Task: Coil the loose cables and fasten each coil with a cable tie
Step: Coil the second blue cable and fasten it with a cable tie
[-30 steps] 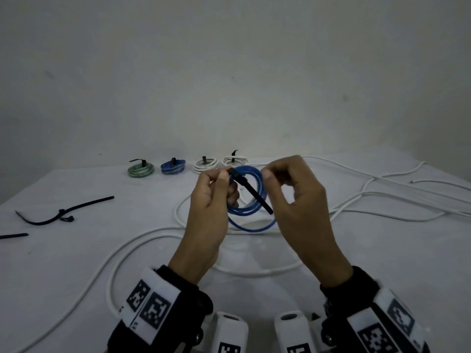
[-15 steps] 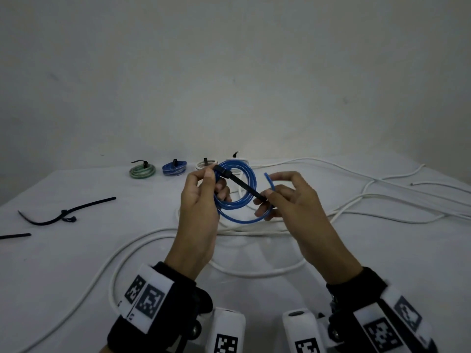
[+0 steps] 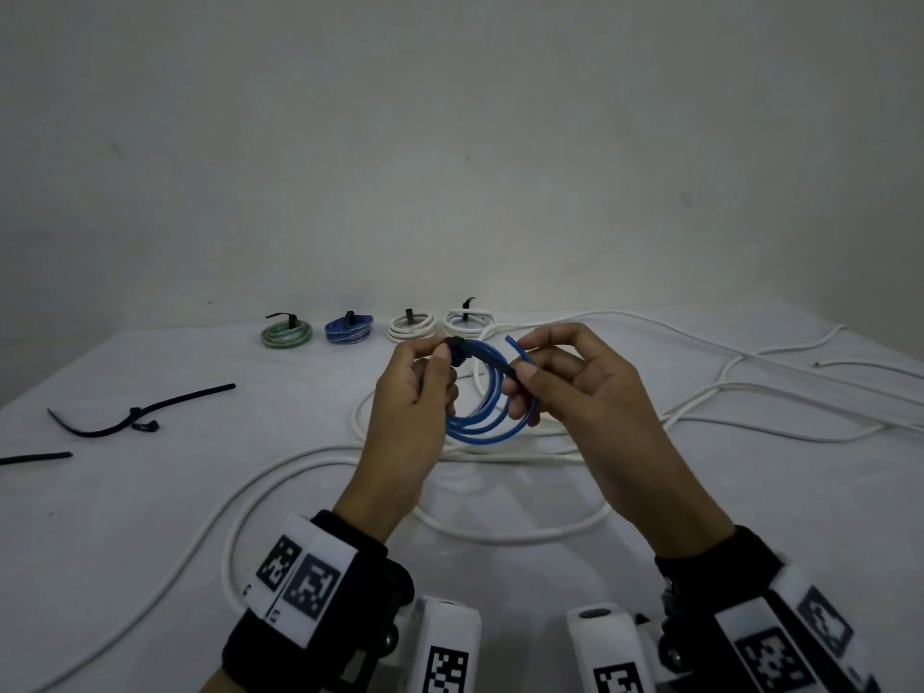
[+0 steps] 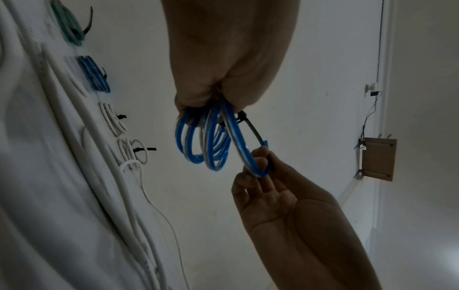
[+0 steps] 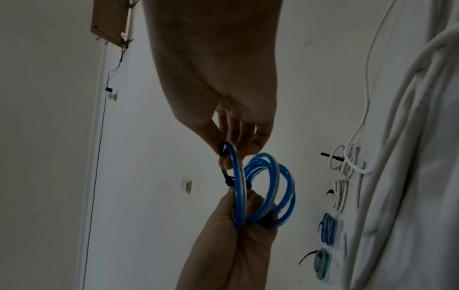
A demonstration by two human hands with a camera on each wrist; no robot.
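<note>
We count four finished coils in a row at the far edge of the counter (image 3: 150, 492): a green coil (image 3: 286, 335), a blue-and-white coil (image 3: 348, 330) and two white coils (image 3: 411, 326) (image 3: 469, 321), each cinched with a black tie. A fifth is in progress – the blue coil (image 3: 480, 417) we hold up in the air between both hands, above the counter. Its cable tie (image 3: 487, 360) is already looped around the strands, so by our reckoning what is left here is pulling the strap snug. After that, the long white cables (image 3: 280, 487) sprawled over the counter remain loose, and spare black ties (image 3: 135, 415) lie off to the left, well apart from us.

Our left hand (image 3: 415, 407) has its fingers curled round the gathered strands, thumb and forefinger pinching at the tie's head. Our right hand (image 3: 575, 392) pinches the free tail of the strap together with the outermost blue strand – the wrist views show both under the fingertips. The coil hangs just below and between the two hands, its cut end (image 3: 515, 345) poking up beside the right forefinger.
</note>
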